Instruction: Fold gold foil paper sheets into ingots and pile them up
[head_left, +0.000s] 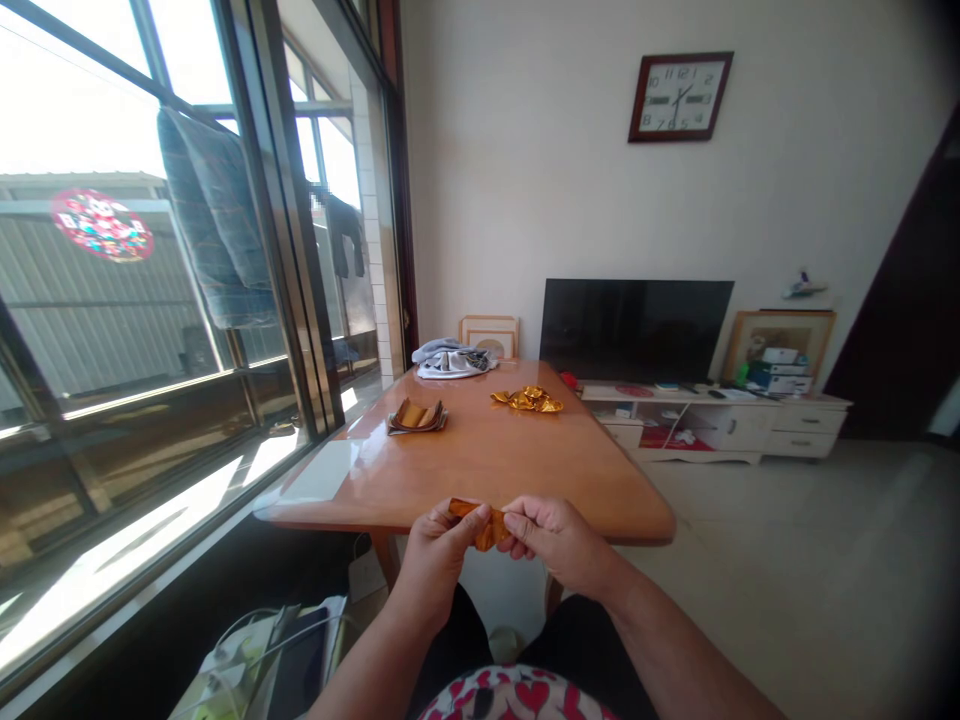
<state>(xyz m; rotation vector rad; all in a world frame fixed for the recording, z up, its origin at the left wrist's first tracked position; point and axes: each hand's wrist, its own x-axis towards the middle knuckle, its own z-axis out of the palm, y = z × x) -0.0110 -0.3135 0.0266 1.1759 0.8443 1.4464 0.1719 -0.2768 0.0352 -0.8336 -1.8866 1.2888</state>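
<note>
Here, golden sheet, pinched between fingers

Gold foil between both hands' fingers

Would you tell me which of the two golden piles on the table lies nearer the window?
The stack of curled sheets, on the left; the shiny gold pieces lie farther to the right.

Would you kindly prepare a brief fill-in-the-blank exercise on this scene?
The left hand holds gold paper together with the ____ hand.
On the table, the paper stack lies to the ____ of the shiny gold foil.
The person's top is patterned with red ____.
Missing words: right; left; hearts.
</note>
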